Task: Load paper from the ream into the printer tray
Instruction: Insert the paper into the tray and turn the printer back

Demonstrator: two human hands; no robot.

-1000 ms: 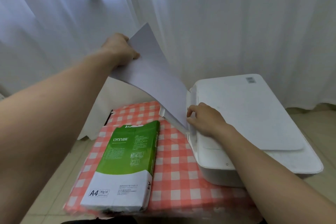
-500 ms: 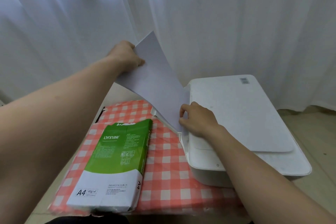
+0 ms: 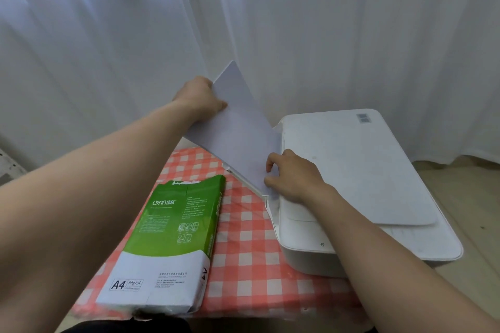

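A stack of white paper slants down toward the left side of a white printer. My left hand grips the stack's raised upper left edge. My right hand pinches the lower right edge where the sheets meet the printer's open tray. The tray's narrow white rim shows just under the paper. A green and white A4 ream, torn open at its far end, lies on the checked cloth to the left of the printer.
A red and white checked tablecloth covers the small table. White curtains hang close behind the printer and the paper. Pale floor shows to the right of the printer.
The paper stack and my left hand have come lower and tilted flatter toward the tray. My right hand has stayed at the paper's lower edge by the printer.
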